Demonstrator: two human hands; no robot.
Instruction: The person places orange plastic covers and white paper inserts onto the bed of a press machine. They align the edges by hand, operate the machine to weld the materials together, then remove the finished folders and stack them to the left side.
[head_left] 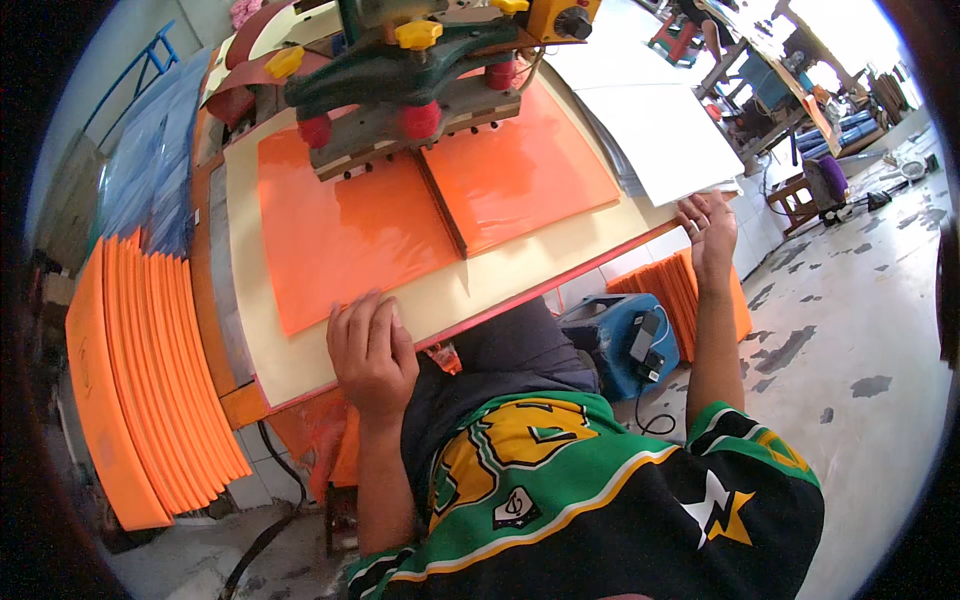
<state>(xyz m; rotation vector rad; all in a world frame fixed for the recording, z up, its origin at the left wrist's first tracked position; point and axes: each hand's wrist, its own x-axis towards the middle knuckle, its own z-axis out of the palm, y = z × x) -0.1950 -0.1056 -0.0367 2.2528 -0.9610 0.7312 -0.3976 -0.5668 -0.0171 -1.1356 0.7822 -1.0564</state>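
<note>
An orange plastic folder cover (355,240) lies spread open on a cream board (540,242), with a dark strip down its middle. My left hand (372,350) rests at the cover's near left edge, fingers stretched out on it. A dark green press head (400,70) with yellow knobs and red bushings stands over the far part of the cover and hides some of it. To the right, my right hand (712,232) has bent fingers at the near corner of a stack of white sheets (650,140), gripping the corner; the thumb is partly hidden.
Folded orange covers (150,380) stand in a row at the left, near clear plastic sheets (150,170). Below the table's right side are a blue container (625,340) and more orange covers (670,290). A yellow control box (562,20) sits beside the press. A workbench (790,90) stands far right.
</note>
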